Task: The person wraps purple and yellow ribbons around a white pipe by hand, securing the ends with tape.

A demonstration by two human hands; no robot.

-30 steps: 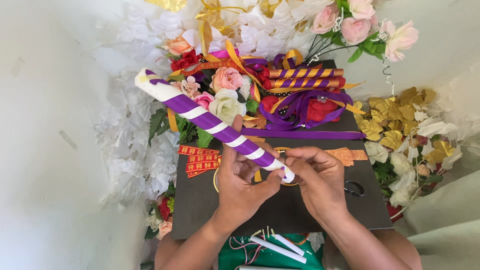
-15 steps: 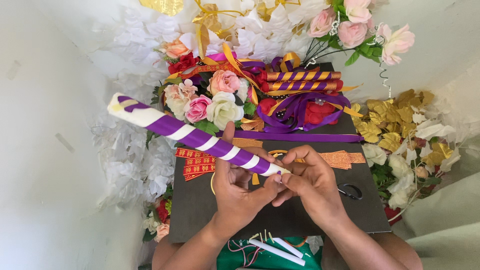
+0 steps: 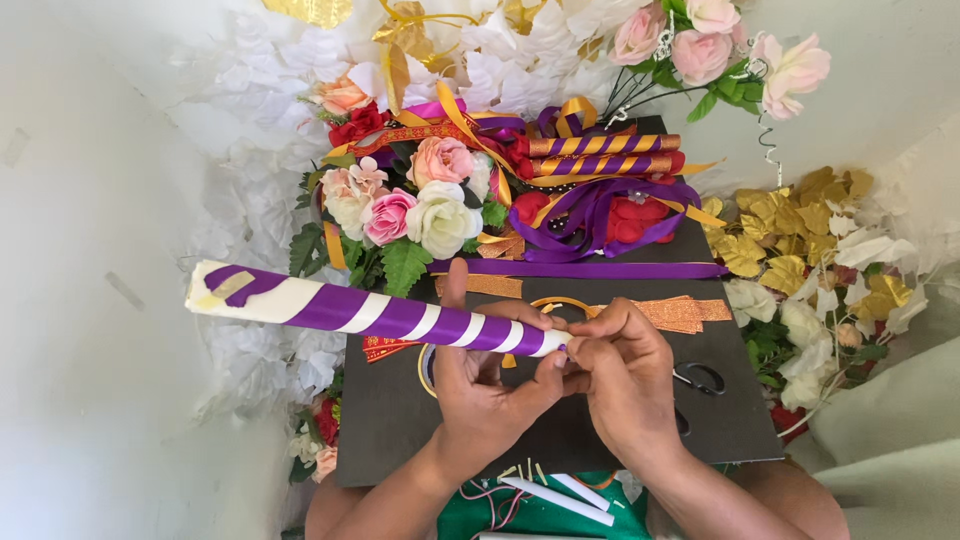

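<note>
Left hand (image 3: 480,385): grasps the near end of the roll (image 3: 370,312) from below, thumb pressed against the end, index finger extended up toward the flowers (image 3: 410,205).

Right hand (image 3: 625,375): fingers curled and pinched at the same end of the roll, touching the left thumb. Whether it grips the purple ribbon end or only presses it cannot be determined.

Roll: a white paper tube wound with a purple spiral band. It lies nearly level above the board (image 3: 400,420), tilted slightly, with its far end projecting left past the board edge. A small strip of tape sits at that far end.

Board: dark, flat, in front of the person. On the board:
- a purple ribbon (image 3: 600,269) laid straight across, just beyond the hands;
- orange glitter strips (image 3: 680,312), right of the hands;
- scissors (image 3: 700,378), right of the right hand, partly hidden;
- a gold ring (image 3: 560,302), partly hidden behind the hands.

At the far edge of the board: the flowers, loops of purple ribbon, two striped rolls (image 3: 600,155).

At the near edge of the board: white sticks (image 3: 560,497).

Right of the board: gold leaves (image 3: 790,215).
</note>
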